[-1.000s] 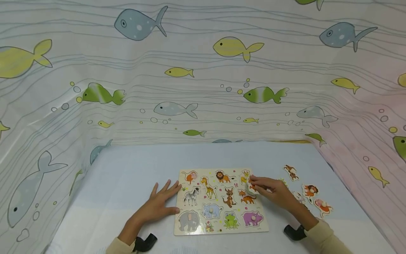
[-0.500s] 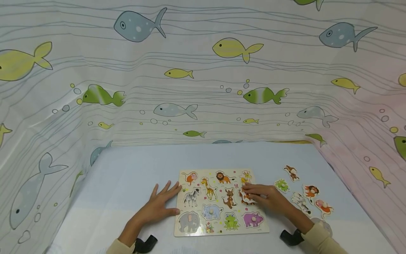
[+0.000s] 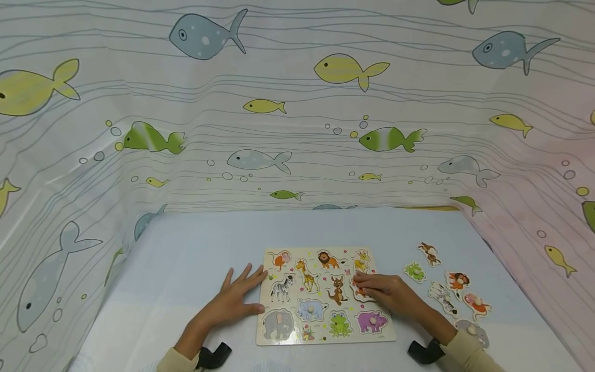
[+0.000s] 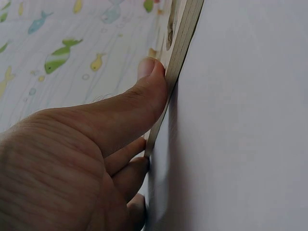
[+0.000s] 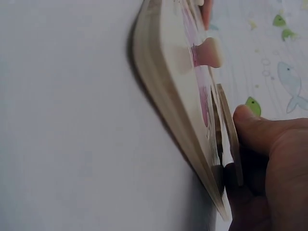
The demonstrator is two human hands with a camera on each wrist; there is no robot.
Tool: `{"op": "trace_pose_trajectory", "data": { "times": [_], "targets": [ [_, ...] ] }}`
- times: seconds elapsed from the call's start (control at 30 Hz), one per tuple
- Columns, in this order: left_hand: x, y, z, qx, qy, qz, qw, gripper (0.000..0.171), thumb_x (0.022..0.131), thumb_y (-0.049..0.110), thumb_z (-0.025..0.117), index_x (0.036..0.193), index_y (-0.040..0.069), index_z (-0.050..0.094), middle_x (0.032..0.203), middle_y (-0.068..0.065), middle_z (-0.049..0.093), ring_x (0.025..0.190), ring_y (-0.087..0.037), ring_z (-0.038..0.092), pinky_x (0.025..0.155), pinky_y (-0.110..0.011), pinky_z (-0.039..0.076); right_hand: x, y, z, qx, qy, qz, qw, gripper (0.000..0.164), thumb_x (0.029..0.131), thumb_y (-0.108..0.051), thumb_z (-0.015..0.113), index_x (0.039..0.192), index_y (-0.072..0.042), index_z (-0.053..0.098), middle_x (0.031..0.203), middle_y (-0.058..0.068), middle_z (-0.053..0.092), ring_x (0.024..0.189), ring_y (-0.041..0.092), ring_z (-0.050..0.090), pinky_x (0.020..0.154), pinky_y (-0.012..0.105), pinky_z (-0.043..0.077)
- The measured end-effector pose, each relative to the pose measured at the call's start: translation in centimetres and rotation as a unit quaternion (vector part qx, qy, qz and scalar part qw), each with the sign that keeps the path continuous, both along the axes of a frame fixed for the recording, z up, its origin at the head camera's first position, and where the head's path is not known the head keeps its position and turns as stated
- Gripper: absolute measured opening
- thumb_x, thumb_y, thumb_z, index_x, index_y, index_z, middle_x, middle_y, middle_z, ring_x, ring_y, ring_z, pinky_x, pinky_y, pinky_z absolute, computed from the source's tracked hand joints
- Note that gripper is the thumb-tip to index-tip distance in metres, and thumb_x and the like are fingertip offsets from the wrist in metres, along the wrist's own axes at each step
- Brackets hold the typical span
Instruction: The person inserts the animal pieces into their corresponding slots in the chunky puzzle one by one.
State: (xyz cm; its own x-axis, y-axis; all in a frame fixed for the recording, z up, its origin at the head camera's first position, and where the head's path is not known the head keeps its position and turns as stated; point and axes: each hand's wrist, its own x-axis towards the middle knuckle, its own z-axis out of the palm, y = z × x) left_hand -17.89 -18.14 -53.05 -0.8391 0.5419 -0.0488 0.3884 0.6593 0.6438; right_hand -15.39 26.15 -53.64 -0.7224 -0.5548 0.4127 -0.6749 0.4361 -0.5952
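Note:
A wooden animal puzzle board [image 3: 354, 338] lies flat on the table. My right hand [image 3: 388, 293] pinches an orange tiger puzzle piece [image 3: 359, 290] over the tiger picture at the board's right side. In the right wrist view, the piece [image 5: 231, 132] stands slightly tilted against the board face, beside the thumb. Its printed face is partly hidden by the fingers. My left hand [image 3: 234, 299] lies with spread fingers at the board's left edge. Its thumb and fingertips touch that edge in the left wrist view. A purple hippo piece [image 3: 370, 322] and a blue rhino-like piece [image 3: 311, 310] sit in the board.
Loose pieces lie right of the board: kangaroo [image 3: 428, 253], frog [image 3: 414, 272], lion [image 3: 457, 282], zebra [image 3: 442, 299], monkey [image 3: 476, 306] and grey elephant [image 3: 474, 333], partly behind the right sleeve. A fish-patterned curtain [image 3: 316, 134] surrounds the table [image 3: 209, 243].
My right hand has moved from the board's upper right corner down onto the tiger picture, carrying the tiger piece, which now sits lower and flatter. The left hand has stayed in place.

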Motion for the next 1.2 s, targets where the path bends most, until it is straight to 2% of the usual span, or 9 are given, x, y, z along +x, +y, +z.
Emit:
{"op": "trace_pose_trajectory", "data": {
  "times": [0.17,0.43,0.7,0.93,1.2],
  "targets": [
    [-0.02,0.03,-0.01,-0.003,0.001,0.0,1.0,0.087,0.079,0.04,0.08,0.153,0.013,0.041,0.162,-0.007,0.032,0.154,-0.039,0.016,0.12,-0.065,-0.012,0.16,-0.27,-0.09,0.011,0.023,-0.013,1.0,0.031,0.089,-0.003,0.071,0.12,-0.006,0.073,0.125,0.016,0.07,0.118,0.032,0.066,0.104,0.009,0.043],
    [-0.03,0.11,0.08,-0.004,-0.007,0.002,1.0,0.088,0.079,0.042,0.079,0.153,0.014,0.041,0.162,-0.006,0.032,0.154,-0.039,0.015,0.121,-0.065,-0.012,0.27,-0.12,-0.25,0.031,0.028,-0.01,0.999,0.028,0.087,-0.003,0.072,0.115,-0.008,0.075,0.126,0.013,0.07,0.12,0.029,0.065,0.105,0.008,0.041],
    [-0.01,0.12,0.27,-0.001,-0.007,0.0,1.0,0.088,0.079,0.041,0.08,0.153,0.013,0.041,0.162,-0.007,0.032,0.154,-0.04,0.015,0.12,-0.066,-0.012,0.19,-0.08,-0.5,0.036,0.032,0.002,0.999,0.031,0.087,-0.001,0.072,0.118,-0.006,0.074,0.127,0.015,0.07,0.122,0.029,0.064,0.106,0.007,0.04],
    [-0.1,0.18,0.34,0.0,-0.008,0.001,1.0,0.088,0.079,0.04,0.079,0.153,0.013,0.041,0.163,-0.007,0.031,0.154,-0.039,0.014,0.12,-0.065,-0.013,0.14,-0.1,-0.22,0.042,0.033,-0.004,0.999,0.032,0.085,-0.001,0.074,0.117,-0.006,0.074,0.127,0.013,0.07,0.121,0.029,0.064,0.105,0.007,0.04],
    [-0.03,0.18,0.18,-0.001,-0.014,0.003,0.9999,0.088,0.079,0.042,0.079,0.153,0.013,0.041,0.163,-0.006,0.031,0.155,-0.038,0.014,0.12,-0.064,-0.014,0.19,-0.04,-0.46,0.048,0.039,0.007,0.998,0.031,0.088,-0.002,0.072,0.119,-0.006,0.073,0.127,0.014,0.07,0.122,0.03,0.064,0.105,0.007,0.041]
  ]
}}
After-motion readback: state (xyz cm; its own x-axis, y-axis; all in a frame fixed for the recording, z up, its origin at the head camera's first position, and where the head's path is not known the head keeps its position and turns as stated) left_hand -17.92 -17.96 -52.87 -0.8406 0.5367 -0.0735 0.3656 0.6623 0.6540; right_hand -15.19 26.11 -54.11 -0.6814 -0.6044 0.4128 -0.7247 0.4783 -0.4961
